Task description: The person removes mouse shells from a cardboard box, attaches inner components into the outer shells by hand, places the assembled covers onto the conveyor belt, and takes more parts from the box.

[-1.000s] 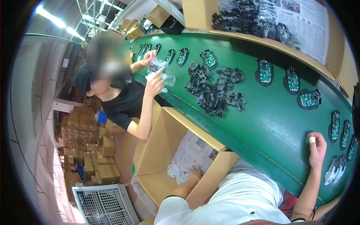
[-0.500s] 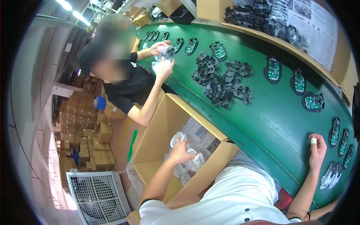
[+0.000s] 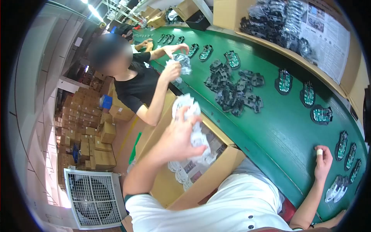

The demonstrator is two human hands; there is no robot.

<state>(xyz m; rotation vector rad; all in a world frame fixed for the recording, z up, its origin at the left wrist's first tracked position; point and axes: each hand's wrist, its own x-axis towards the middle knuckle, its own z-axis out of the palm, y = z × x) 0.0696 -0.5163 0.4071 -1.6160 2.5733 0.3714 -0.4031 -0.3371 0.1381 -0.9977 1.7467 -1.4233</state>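
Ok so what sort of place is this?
Likely a factory assembly line: a long green work surface carries black oval parts with green circuit boards, brown cardboard cartons stand stacked, and the left hand holds white plastic parts.

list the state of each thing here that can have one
left grip, closed around white parts
white parts, bunched together
right grip, loosely curled on green table
lower box, open, partly filled
upper box, open
dark parts, piled loose
circuit boards, exposed
ceiling light, lit
fan, running or not unclear
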